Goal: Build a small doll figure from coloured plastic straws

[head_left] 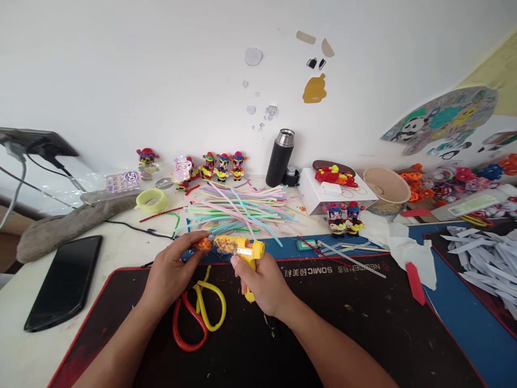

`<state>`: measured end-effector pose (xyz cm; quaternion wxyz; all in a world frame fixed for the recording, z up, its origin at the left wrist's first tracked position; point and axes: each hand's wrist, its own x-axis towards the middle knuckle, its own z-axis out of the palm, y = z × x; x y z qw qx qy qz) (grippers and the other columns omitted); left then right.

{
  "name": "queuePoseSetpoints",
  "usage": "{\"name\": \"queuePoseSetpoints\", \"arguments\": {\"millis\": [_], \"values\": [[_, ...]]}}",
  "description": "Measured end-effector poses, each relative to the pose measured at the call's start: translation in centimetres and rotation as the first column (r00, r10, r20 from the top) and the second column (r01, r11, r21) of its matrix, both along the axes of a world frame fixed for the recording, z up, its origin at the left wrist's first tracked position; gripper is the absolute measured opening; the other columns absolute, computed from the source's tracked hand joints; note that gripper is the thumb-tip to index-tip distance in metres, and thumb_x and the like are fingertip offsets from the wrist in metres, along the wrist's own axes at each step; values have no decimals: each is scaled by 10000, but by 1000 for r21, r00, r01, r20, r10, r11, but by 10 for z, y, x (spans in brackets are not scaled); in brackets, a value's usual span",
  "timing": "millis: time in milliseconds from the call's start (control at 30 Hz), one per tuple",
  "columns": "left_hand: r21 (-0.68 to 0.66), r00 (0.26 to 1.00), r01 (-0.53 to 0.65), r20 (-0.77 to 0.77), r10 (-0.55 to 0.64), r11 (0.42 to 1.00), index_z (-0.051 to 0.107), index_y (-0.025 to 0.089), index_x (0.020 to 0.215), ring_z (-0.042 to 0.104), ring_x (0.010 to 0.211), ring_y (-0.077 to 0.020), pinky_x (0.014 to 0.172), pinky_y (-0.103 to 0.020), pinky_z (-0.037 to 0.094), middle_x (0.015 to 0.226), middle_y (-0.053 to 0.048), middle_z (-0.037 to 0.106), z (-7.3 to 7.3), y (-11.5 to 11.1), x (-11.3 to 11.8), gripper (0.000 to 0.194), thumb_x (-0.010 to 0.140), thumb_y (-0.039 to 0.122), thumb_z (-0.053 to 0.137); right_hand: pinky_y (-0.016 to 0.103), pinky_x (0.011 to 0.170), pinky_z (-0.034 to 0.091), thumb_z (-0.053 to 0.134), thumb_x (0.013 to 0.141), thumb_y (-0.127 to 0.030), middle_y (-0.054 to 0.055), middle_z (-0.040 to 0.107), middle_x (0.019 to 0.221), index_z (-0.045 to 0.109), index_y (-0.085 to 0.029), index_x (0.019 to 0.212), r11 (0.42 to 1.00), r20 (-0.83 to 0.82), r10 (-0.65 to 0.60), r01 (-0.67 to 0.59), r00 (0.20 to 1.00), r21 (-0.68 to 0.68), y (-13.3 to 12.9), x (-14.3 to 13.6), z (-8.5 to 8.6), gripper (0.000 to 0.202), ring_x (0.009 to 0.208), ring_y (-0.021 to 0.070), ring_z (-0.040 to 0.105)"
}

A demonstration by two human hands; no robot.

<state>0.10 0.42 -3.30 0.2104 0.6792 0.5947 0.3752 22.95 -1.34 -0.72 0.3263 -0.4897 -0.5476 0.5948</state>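
My right hand [264, 277] is wrapped round the handle of a yellow glue gun [244, 249], whose body is smeared with brown residue. Its nozzle points left, close to a small fuzzy orange piece [203, 244]. That piece is pinched between the thumb and fingers of my left hand [173, 264]; its exact shape is partly hidden by the fingers. Below my hands, scissors with one red and one yellow handle loop [212, 307] lie on the dark mat [323, 323]. The scissor blades are mostly hidden under my left hand.
Pastel pipe cleaners [238, 207] are heaped behind my hands. Several small dolls [223, 166] and a black thermos [280, 159] stand by the wall. At left lie a phone [64, 283] and a roll of tape [152, 200]. White paper strips [484, 264] are piled at right.
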Motion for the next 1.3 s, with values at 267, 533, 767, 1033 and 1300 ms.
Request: {"name": "queuePoseSetpoints", "arguments": {"millis": [267, 533, 767, 1033, 1300], "values": [[-16, 1000, -22, 7, 22, 1000, 768, 291, 1217, 756, 1136, -283, 1026, -378, 579, 1275, -36, 800, 0, 1, -1, 358, 932, 448, 620, 231, 463, 387, 575, 974, -582, -32, 518, 484, 550, -210, 685, 1000, -11, 5, -5, 1000, 3, -1, 0, -2, 472, 441, 120, 512], [-12, 999, -41, 6, 41, 999, 771, 303, 1212, 761, 1124, -295, 1035, -410, 582, 1288, -38, 798, 3, 1, 0, 375, 937, 507, 618, 231, 467, 395, 584, 967, -610, -28, 526, 480, 561, -210, 677, 1000, -6, -11, 11, 1000, -6, -1, 1, -4, 495, 444, 121, 516], [-9, 999, -42, 12, 43, 999, 765, 304, 1216, 762, 1113, -284, 1022, -402, 583, 1278, -39, 800, 2, 0, -1, 360, 936, 485, 629, 230, 461, 391, 589, 951, -632, -27, 532, 480, 561, -210, 680, 999, -4, -24, 24, 1000, -29, 0, 0, -5, 503, 436, 117, 505], [-10, 997, -72, 37, 73, 997, 759, 277, 1198, 771, 1094, -286, 979, -391, 597, 1267, -58, 804, 5, 1, -1, 395, 921, 536, 650, 229, 467, 394, 605, 941, -644, -34, 521, 476, 569, -205, 690, 999, -25, -9, 9, 1000, -37, 1, -1, -5, 506, 439, 117, 510], [-70, 987, -108, 113, 115, 992, 763, 273, 1195, 777, 1062, -299, 957, -399, 599, 1227, -57, 814, 3, 2, -2, 437, 881, 569, 695, 228, 449, 374, 623, 917, -684, -43, 530, 474, 633, -189, 771, 998, -63, -15, 11, 998, -62, 1, 0, -4, 516, 406, 113, 485]]}}
